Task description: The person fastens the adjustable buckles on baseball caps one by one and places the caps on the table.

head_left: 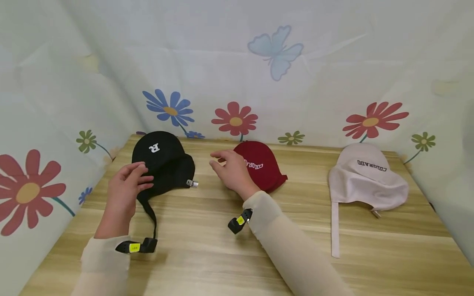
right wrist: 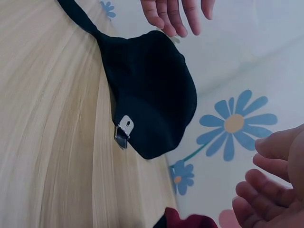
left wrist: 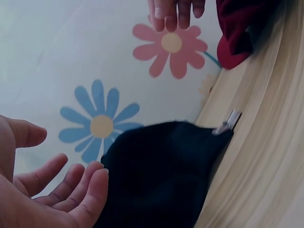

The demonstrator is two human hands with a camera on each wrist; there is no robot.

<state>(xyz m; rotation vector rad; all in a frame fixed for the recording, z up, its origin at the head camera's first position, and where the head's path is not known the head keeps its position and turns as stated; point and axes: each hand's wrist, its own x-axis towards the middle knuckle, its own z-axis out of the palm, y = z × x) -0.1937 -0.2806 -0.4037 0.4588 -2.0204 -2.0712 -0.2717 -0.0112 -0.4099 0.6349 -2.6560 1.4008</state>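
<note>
On the left of the wooden table lies a black baseball cap [head_left: 159, 158] with a white R, its strap trailing toward the front and a metal buckle [head_left: 192, 183] at its right edge. My left hand [head_left: 127, 185] is at the cap's near left side, fingers relaxed and slightly bent, gripping nothing; whether it touches the fabric I cannot tell. In the head view my right hand [head_left: 231, 170] hovers in front of a dark red cap [head_left: 264, 164] lettered COLORADO, hiding part of it. Its fingers are loosely bent around air and point toward the black cap.
A pale pink cap [head_left: 363, 172] lettered COLORADO lies at the right, its strap [head_left: 335, 230] hanging toward the front. Behind the wooden table [head_left: 207, 242] stands a white curtain [head_left: 207, 49] printed with flowers and a butterfly.
</note>
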